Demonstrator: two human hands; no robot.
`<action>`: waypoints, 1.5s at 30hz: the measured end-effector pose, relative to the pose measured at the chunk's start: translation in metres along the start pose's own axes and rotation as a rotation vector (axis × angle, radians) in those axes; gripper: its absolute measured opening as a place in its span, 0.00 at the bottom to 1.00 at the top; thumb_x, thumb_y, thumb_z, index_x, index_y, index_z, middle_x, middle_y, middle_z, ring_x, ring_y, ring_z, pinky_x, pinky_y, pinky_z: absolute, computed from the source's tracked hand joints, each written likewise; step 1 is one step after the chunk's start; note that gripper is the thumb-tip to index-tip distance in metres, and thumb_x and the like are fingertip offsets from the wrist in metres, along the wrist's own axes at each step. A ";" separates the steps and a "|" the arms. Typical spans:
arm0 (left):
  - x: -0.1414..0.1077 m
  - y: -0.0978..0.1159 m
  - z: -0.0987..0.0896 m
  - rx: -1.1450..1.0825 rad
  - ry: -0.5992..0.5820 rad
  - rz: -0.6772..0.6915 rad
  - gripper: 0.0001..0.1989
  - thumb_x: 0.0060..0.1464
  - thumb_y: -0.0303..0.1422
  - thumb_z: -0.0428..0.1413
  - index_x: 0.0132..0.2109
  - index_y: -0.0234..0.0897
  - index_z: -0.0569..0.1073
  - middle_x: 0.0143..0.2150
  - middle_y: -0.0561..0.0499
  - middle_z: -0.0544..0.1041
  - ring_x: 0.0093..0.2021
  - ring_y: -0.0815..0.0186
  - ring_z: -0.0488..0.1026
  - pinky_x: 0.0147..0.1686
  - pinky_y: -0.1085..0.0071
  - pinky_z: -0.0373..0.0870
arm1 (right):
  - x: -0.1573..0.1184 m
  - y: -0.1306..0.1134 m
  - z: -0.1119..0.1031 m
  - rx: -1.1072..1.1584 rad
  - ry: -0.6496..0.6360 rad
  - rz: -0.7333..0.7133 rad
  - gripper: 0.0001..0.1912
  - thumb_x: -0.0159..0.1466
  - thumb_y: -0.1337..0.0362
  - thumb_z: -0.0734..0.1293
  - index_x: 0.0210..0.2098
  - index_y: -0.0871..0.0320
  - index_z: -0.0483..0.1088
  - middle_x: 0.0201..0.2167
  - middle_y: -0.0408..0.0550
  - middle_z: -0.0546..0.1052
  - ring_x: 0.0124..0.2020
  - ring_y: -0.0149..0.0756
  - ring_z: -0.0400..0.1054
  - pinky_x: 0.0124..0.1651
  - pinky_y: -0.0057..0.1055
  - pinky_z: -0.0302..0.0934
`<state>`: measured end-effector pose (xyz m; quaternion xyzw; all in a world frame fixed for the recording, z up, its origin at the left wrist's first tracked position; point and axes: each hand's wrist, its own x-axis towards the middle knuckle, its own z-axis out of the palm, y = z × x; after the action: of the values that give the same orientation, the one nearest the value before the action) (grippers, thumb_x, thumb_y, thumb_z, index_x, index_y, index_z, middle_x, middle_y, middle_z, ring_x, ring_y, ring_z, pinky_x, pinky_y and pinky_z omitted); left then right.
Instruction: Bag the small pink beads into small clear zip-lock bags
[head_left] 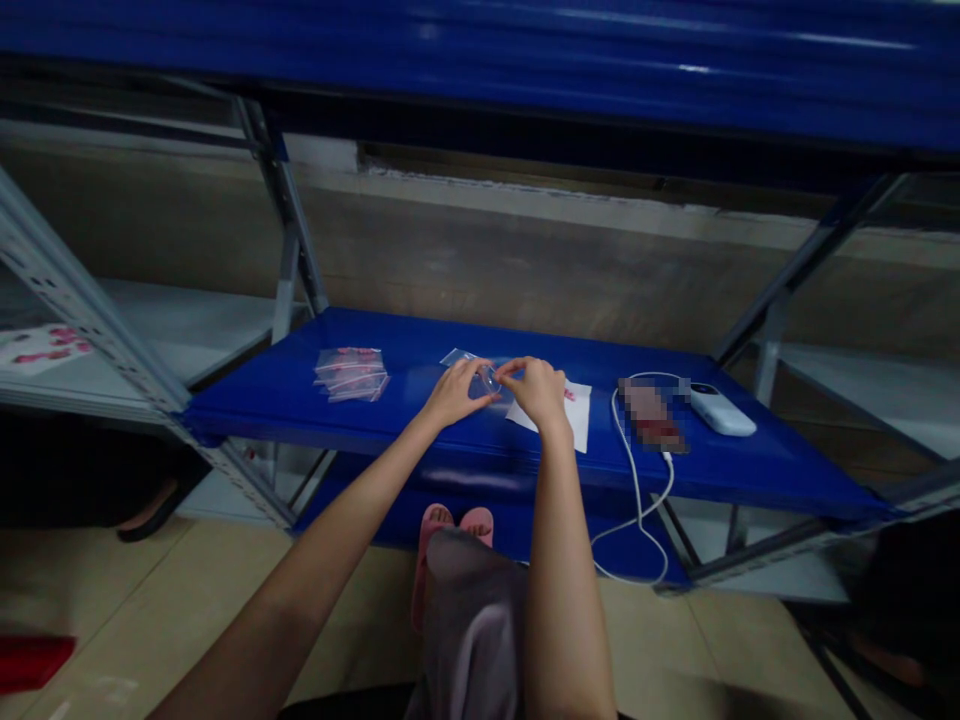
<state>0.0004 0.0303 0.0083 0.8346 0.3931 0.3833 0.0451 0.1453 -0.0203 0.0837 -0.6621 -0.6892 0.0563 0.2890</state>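
Both my hands are over a blue steel shelf (405, 345). My left hand (456, 393) and my right hand (536, 392) meet at a small clear plastic bag (480, 375), their fingertips pinching it. Its curved, transparent part is partly hidden by my fingers. A white sheet of paper (574, 415) lies under and to the right of my right hand. Left of my left hand rests a stack of clear zip bags (351, 374) with pink contents. Further right are a pixelated, blurred object (651, 415), a white power bank (720, 410) and a white cable (637, 500) that hangs over the shelf's front edge.
A blue shelf (480, 70) runs overhead, held by grey perforated uprights (75, 290). A printed sheet with pink marks (41, 348) lies on a grey shelf at left. Below are my pink slippers (450, 540), grey clothing (472, 630) and a tiled floor (660, 640).
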 end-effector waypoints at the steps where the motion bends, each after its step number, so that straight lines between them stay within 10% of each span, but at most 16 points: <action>1: 0.000 0.000 0.000 0.000 -0.001 0.002 0.25 0.47 0.40 0.58 0.50 0.37 0.62 0.47 0.45 0.70 0.49 0.58 0.67 0.48 0.62 0.64 | -0.001 -0.002 0.003 -0.021 -0.004 0.015 0.07 0.57 0.62 0.64 0.30 0.51 0.76 0.34 0.43 0.78 0.40 0.38 0.67 0.43 0.34 0.52; 8: 0.000 0.002 -0.001 -0.001 -0.006 -0.011 0.25 0.47 0.40 0.59 0.50 0.38 0.63 0.47 0.46 0.70 0.49 0.58 0.67 0.48 0.63 0.64 | 0.001 0.008 0.009 0.010 0.040 0.019 0.10 0.60 0.58 0.62 0.35 0.51 0.75 0.39 0.45 0.77 0.43 0.39 0.66 0.42 0.33 0.51; 14: 0.000 0.002 -0.003 -0.017 -0.029 -0.003 0.24 0.47 0.40 0.59 0.50 0.39 0.63 0.43 0.48 0.71 0.46 0.59 0.68 0.47 0.63 0.64 | -0.004 0.053 0.003 -0.132 0.308 0.319 0.12 0.61 0.65 0.60 0.41 0.55 0.73 0.42 0.53 0.74 0.44 0.43 0.63 0.41 0.35 0.50; 20: 0.001 0.003 -0.003 -0.006 -0.034 -0.012 0.23 0.47 0.38 0.59 0.49 0.39 0.63 0.44 0.47 0.71 0.47 0.59 0.68 0.47 0.62 0.64 | -0.011 0.090 0.014 -0.289 0.230 0.474 0.13 0.60 0.65 0.60 0.42 0.58 0.73 0.41 0.57 0.73 0.46 0.48 0.63 0.41 0.38 0.51; 45: 0.001 0.001 -0.002 -0.002 -0.033 -0.004 0.22 0.48 0.39 0.58 0.49 0.40 0.63 0.44 0.48 0.70 0.46 0.60 0.68 0.47 0.62 0.64 | -0.009 0.101 0.033 -0.358 0.305 0.488 0.14 0.56 0.67 0.61 0.38 0.64 0.74 0.40 0.62 0.74 0.45 0.51 0.62 0.44 0.43 0.48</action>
<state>0.0005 0.0300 0.0106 0.8400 0.3934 0.3699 0.0531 0.2186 -0.0070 0.0070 -0.8485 -0.4582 -0.0976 0.2459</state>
